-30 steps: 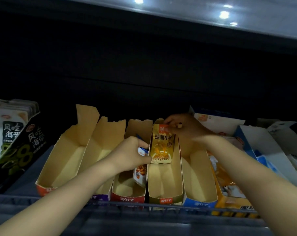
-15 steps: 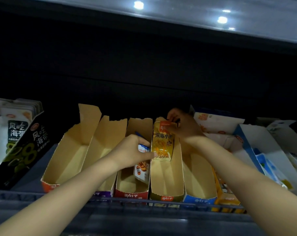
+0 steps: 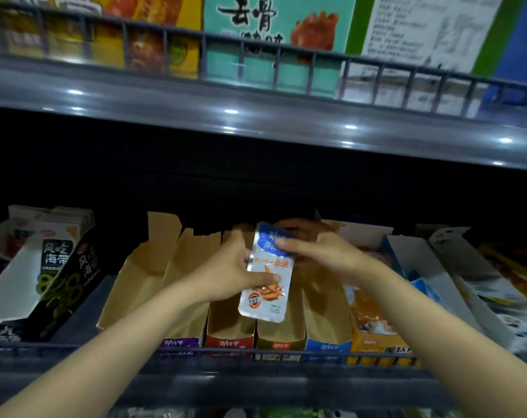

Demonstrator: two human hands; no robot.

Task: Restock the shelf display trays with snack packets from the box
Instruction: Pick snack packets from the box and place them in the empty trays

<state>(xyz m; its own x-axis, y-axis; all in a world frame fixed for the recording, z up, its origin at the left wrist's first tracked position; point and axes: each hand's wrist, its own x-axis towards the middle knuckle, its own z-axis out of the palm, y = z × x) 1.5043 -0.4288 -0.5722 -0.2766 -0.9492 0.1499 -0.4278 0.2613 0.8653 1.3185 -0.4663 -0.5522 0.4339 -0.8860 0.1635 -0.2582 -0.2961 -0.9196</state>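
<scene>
**One packet, two grips**

Both grips close on a single blue-and-white packet (image 3: 268,285) at the centre of the frame. The left grip (image 3: 229,267) clamps its middle, with the thumb curled across the front and the fingers hidden behind. The right grip (image 3: 325,254) pinches the blue top, one fingertip over the front.

The packet hangs nearly upright in front of the red-fronted and gold-fronted trays. Whether it touches either cannot be told.

Five brown-lined trays (image 3: 177,260) stand side by side on the shelf (image 3: 84,318). Four fronts read purple, red, gold and blue, and the leftmost front is hidden by a forearm. Just right of them, one orange tray (image 3: 376,348) holds packets. At the left of the frame, one black box (image 3: 66,282) leans, with white packs in it. An upper shelf (image 3: 256,116) spans the top.
</scene>
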